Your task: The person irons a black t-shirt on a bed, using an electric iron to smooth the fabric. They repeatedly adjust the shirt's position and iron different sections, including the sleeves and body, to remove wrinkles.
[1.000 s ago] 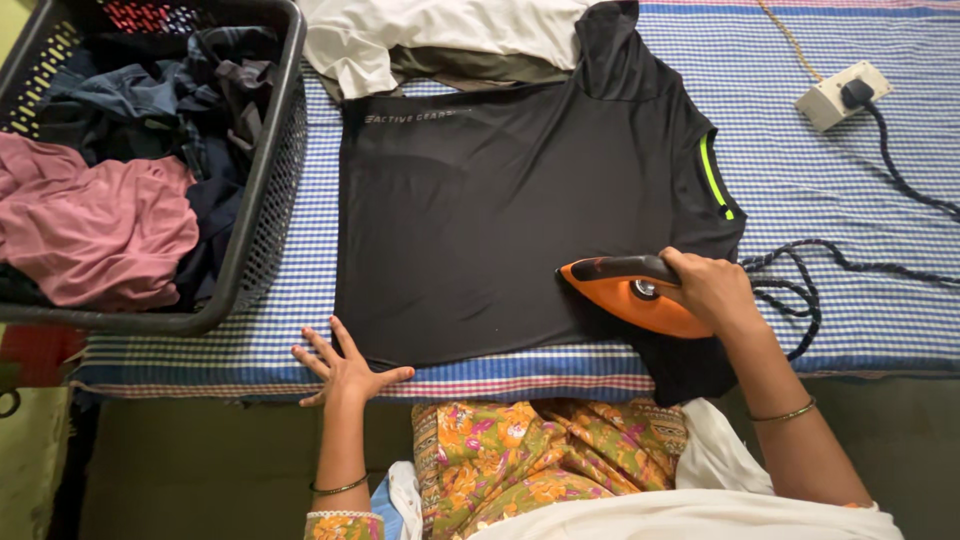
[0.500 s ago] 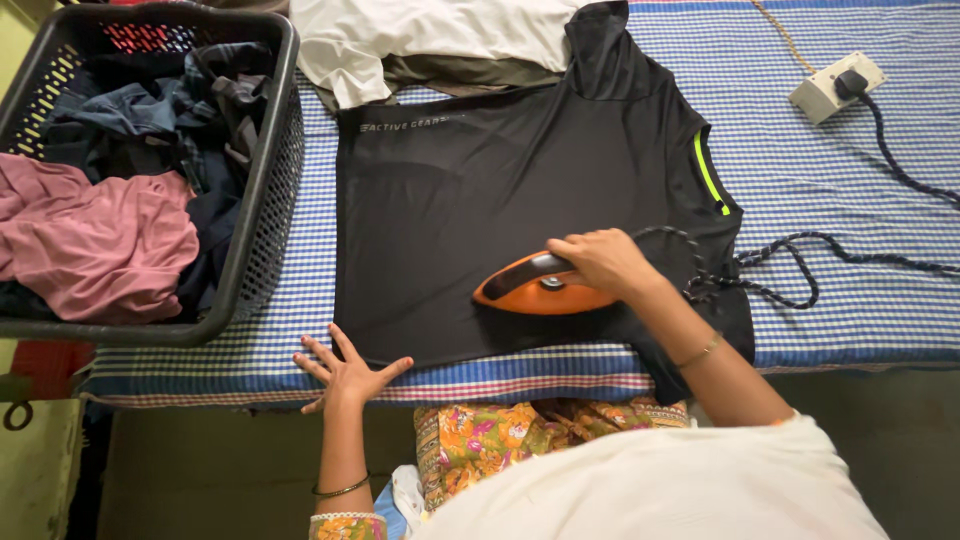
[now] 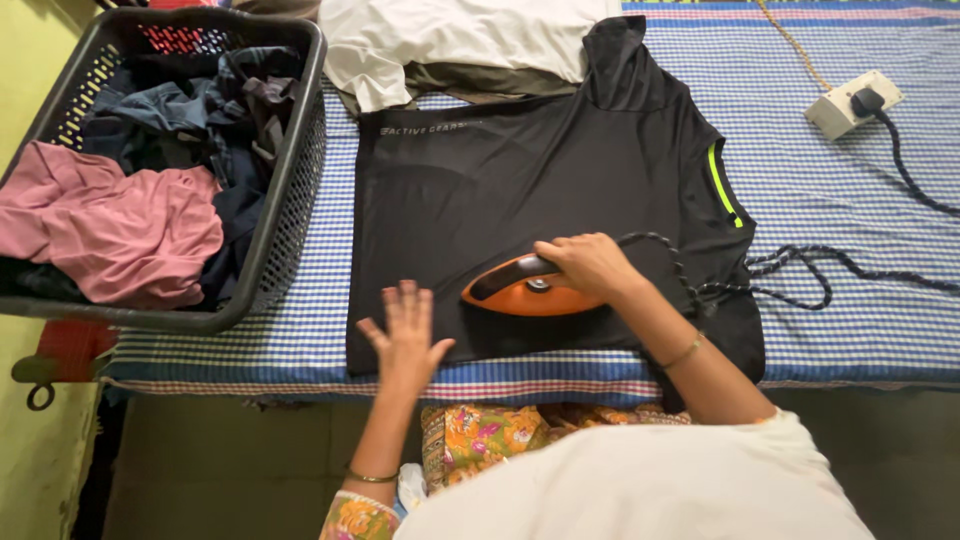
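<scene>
black t-shirt (image 3: 560, 190), smooth synthetic knit, laid flat on a blue-and-white checked cotton cloth (image 3: 850, 190) with pink and blue stripes along its near edge; a neon yellow-green strip sits at the collar, and a small line of pale print lies near the hem on the far left corner. orange iron (image 3: 530, 290), glossy rounded shell with a dark handle, rests on the shirt's near half, its point toward the basket; right hand (image 3: 590, 265) is wrapped tight around the handle. left hand (image 3: 408, 335), fingers spread and flat, presses on the shirt's near left corner, holding nothing. braided dark cord (image 3: 780, 275) trails right from the iron across the cloth. black plastic mesh laundry basket (image 3: 290, 200), left, holds a crumpled pink garment (image 3: 120, 235) and dark clothes. white folded garment (image 3: 450, 35) lies beyond the shirt. white square socket box (image 3: 840, 110), far right, with a dark plug.
</scene>
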